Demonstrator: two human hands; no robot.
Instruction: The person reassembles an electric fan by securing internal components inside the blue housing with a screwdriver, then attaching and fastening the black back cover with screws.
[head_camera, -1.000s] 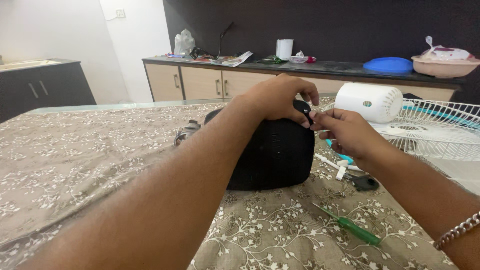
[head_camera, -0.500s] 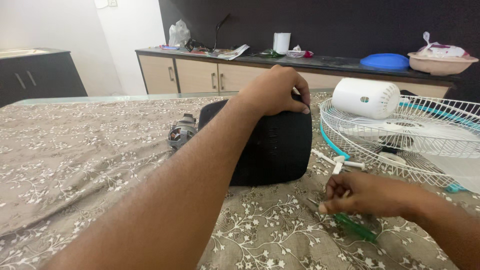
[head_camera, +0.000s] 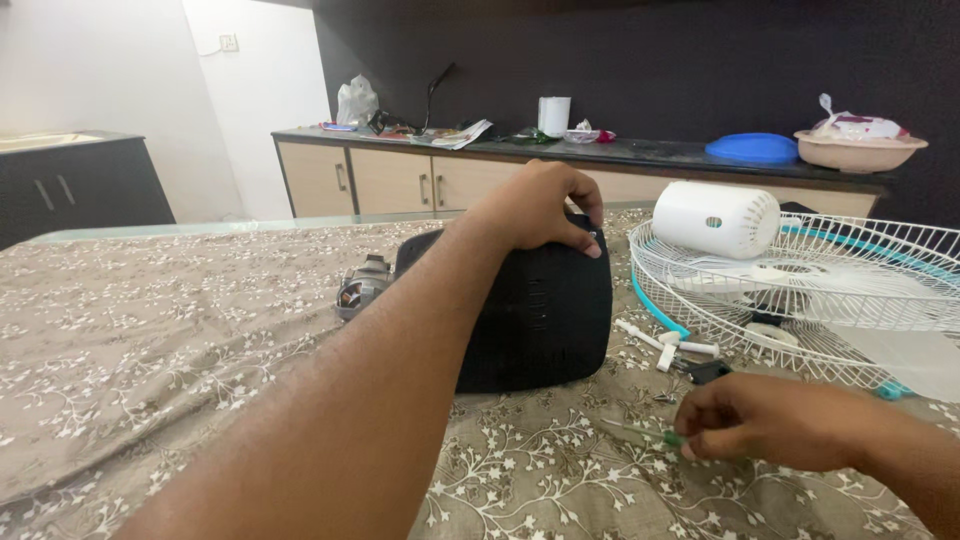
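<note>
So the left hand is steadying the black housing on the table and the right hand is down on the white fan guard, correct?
Not quite. The left hand does rest on top of the black housing, but the right hand is not on the white fan guard. It is down on the tablecloth at the green-handled screwdriver, as the head view shows.

Count: 2 hands, left hand (head_camera: 535, 210) and right hand (head_camera: 765, 420). 1 black housing (head_camera: 540, 315), 1 green screwdriver (head_camera: 650, 433), 1 motor (head_camera: 362, 285), 1 white fan guard (head_camera: 800, 290), 1 white cylinder cover (head_camera: 715, 218), 1 blue lid (head_camera: 752, 148) far right.
</note>
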